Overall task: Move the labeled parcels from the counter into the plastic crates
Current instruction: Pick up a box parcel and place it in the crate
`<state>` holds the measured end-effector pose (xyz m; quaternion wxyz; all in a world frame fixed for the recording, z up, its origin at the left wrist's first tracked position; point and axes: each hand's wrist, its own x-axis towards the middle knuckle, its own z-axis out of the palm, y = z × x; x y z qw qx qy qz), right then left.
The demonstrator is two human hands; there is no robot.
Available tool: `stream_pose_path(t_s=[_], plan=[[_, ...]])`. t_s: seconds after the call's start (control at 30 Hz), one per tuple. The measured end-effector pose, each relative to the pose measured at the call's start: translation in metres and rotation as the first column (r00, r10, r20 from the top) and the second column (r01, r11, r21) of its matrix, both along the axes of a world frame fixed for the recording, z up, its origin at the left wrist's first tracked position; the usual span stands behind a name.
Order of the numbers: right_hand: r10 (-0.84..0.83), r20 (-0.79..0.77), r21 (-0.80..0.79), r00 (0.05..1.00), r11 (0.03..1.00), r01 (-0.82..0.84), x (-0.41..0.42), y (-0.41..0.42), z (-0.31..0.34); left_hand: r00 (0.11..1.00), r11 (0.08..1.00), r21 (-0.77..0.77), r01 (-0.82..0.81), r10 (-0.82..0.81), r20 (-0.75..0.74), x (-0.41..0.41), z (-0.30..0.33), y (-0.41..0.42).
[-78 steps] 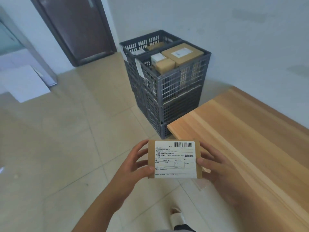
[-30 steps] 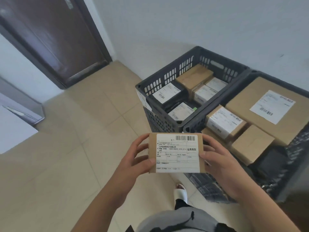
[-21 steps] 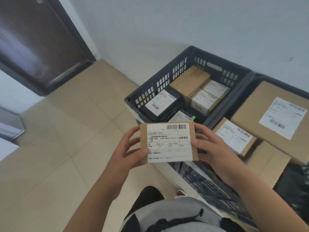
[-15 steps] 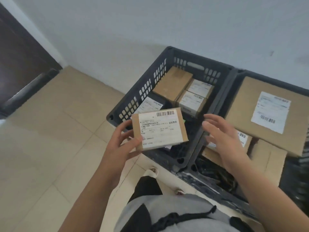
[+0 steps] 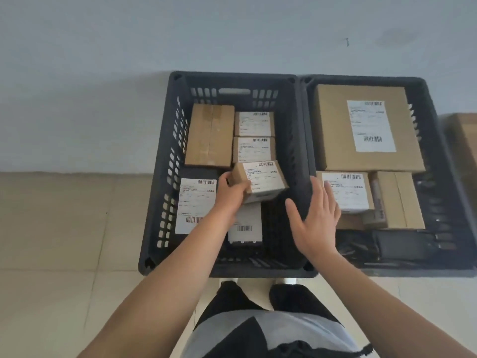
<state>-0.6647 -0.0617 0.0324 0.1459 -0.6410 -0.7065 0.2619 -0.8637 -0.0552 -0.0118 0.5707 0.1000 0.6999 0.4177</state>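
**One-handed drop into a crowded crate: where it could slip**

Nearest the person, the right hand (image 5: 316, 218) hangs with fingers spread and straight over the wall shared by the two crates, grasping nothing. If the parcel tips that way, this hand is not under it and would be late to catch it.

Just beyond, the left hand (image 5: 233, 193) alone grips the small labeled parcel (image 5: 260, 180) by its left end, fingers curled round the corner. The parcel is tilted, label up, inside the left crate (image 5: 157, 192), above the gap between the white-labeled packet (image 5: 245, 226) below the wrist and the two small labeled boxes (image 5: 254, 136) farther in. Held at one end only, it could pivot out of the fingers and land on an edge, or face down with the label hidden.

The free floor of this crate looks narrow. The flat dark packet (image 5: 197, 202) lies to the left and the taped brown box (image 5: 209, 135) sits at the far left corner. Released while still tilted, the parcel may wedge against the nearer small box or rest crooked on the packet beneath.

The right crate (image 5: 446, 202), with its large labeled carton (image 5: 369, 127) at the back, already looks fuller.
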Motion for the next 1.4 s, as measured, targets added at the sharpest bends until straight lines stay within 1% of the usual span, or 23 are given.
stream_pose_path(t_s=[0.07, 0.17, 0.23, 0.33, 0.47, 0.67, 0.77, 0.83, 0.9, 0.93, 0.97, 1.0, 1.03, 1.07, 1.1, 1.13, 1.2, 1.23, 1.27, 1.3, 1.33, 1.4], plan=[[-0.021, -0.022, 0.014, 1.000, 1.000, 0.022, 0.000, 0.000, 0.000, 0.999, 1.000, -0.005, -0.019, 0.020, 0.045, 0.001, -0.018, 0.008], [-0.022, -0.001, 0.025, 1.000, 0.999, 0.022, -0.003, 0.000, 0.001, 0.995, 0.994, -0.053, -0.091, 0.092, 0.023, 0.003, -0.035, 0.016], [-0.048, 0.004, 0.025, 0.999, 0.999, 0.048, -0.003, 0.000, 0.001, 0.992, 0.990, -0.080, -0.116, 0.119, 0.035, 0.007, -0.038, 0.018], [-0.067, 0.019, 0.015, 0.998, 0.998, 0.066, -0.004, 0.002, 0.000, 0.990, 0.988, -0.066, -0.136, 0.138, 0.030, 0.014, -0.042, 0.022], [-0.069, 0.039, 0.013, 0.997, 0.998, 0.069, -0.004, 0.003, -0.002, 0.978, 0.978, -0.039, -0.206, 0.206, 0.011, 0.020, -0.041, 0.027], [-0.063, 0.070, 0.015, 0.996, 0.998, 0.062, -0.006, 0.003, -0.003, 0.946, 0.948, -0.009, -0.319, 0.318, -0.059, 0.028, -0.034, 0.024], [-0.063, 0.087, 0.001, 0.994, 0.998, 0.064, -0.006, 0.004, -0.003, 0.946, 0.951, -0.011, -0.309, 0.306, -0.108, 0.027, -0.031, 0.021], [-0.061, 0.084, -0.002, 0.995, 0.998, 0.062, -0.007, 0.004, -0.003, 0.958, 0.963, -0.033, -0.266, 0.260, -0.123, 0.023, -0.029, 0.021], [-0.062, 0.083, -0.001, 0.995, 0.998, 0.062, -0.007, 0.005, -0.003, 0.971, 0.987, -0.038, -0.155, 0.145, -0.189, 0.019, -0.027, 0.020], [-0.063, 0.085, -0.001, 0.994, 0.998, 0.064, -0.007, 0.005, -0.003, 0.958, 0.998, -0.023, -0.064, 0.055, -0.283, 0.017, -0.025, 0.019], [-0.064, 0.086, -0.002, 0.994, 0.998, 0.064, -0.007, 0.005, -0.003, 0.910, 0.999, 0.005, 0.045, -0.039, -0.414, 0.014, -0.022, 0.017], [-0.064, 0.087, -0.003, 0.994, 0.998, 0.065, -0.007, 0.005, -0.004, 0.824, 0.985, 0.039, 0.170, -0.120, -0.553, 0.011, -0.020, 0.016], [-0.063, 0.089, -0.005, 0.994, 0.998, 0.064, -0.006, 0.005, -0.004, 0.717, 0.948, 0.059, 0.312, -0.194, -0.670, 0.008, -0.017, 0.015], [-0.061, 0.090, -0.005, 0.994, 0.998, 0.062, -0.006, 0.005, -0.005, 0.604, 0.889, 0.038, 0.457, -0.279, -0.746, 0.005, -0.015, 0.017], [-0.060, 0.092, -0.003, 0.994, 0.998, 0.061, -0.006, 0.005, -0.006, 0.489, 0.810, -0.028, 0.586, -0.381, -0.785, 0.001, -0.014, 0.021], [-0.061, 0.094, -0.001, 0.994, 0.998, 0.061, -0.006, 0.005, -0.006, 0.367, 0.716, -0.129, 0.686, -0.494, -0.788, -0.003, -0.013, 0.028], [-0.065, 0.098, 0.002, 0.993, 0.998, 0.065, -0.006, 0.005, -0.007, 0.108, 0.502, -0.350, 0.791, -0.678, -0.727, -0.010, -0.014, 0.046], [-0.066, 0.099, 0.005, 0.993, 0.998, 0.066, -0.006, 0.005, -0.007, 0.001, 0.411, -0.428, 0.805, -0.722, -0.692, -0.013, -0.015, 0.055], [-0.066, 0.099, 0.006, 0.993, 0.998, 0.066, -0.006, 0.004, -0.007, -0.080, 0.345, -0.476, 0.809, -0.738, -0.670, -0.015, -0.015, 0.062], [-0.067, 0.100, 0.006, 0.993, 0.998, 0.067, -0.006, 0.005, -0.008, -0.136, 0.301, -0.503, 0.810, -0.738, -0.661, -0.017, -0.016, 0.068], [-0.069, 0.100, 0.006, 0.993, 0.998, 0.068, -0.006, 0.005, -0.008, -0.174, 0.273, -0.517, 0.811, -0.731, -0.659, -0.020, -0.017, 0.072], [-0.071, 0.098, 0.006, 0.993, 0.998, 0.070, -0.006, 0.005, -0.008, -0.209, 0.253, -0.530, 0.809, -0.720, -0.662, -0.025, -0.017, 0.078]])
